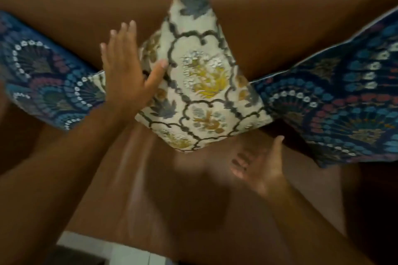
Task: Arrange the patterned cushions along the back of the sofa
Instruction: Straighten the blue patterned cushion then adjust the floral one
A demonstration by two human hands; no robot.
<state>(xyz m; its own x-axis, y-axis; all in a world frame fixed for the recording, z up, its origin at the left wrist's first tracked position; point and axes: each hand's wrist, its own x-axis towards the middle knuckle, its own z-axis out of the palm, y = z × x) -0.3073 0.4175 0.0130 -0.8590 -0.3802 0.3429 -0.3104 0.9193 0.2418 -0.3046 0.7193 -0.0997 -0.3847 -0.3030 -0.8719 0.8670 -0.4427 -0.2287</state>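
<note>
Brown sofa (280,17) carries three cushions along its back. Cream cushion (200,75) stands on one corner, mid-back, between two blue cushions (43,75) (349,101), touching both. Left hand (127,66) spread flat on its left edge; right hand (258,168) open, empty, below. Judgement: press squarely, steady underneath. Blue neighbours crowd it.

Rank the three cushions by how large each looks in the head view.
1. Cream cushion, fully in view.
2. Right blue cushion and left blue cushion: unsure. Both are cut off by the picture's edges, and the wide lens distorts them.
</note>
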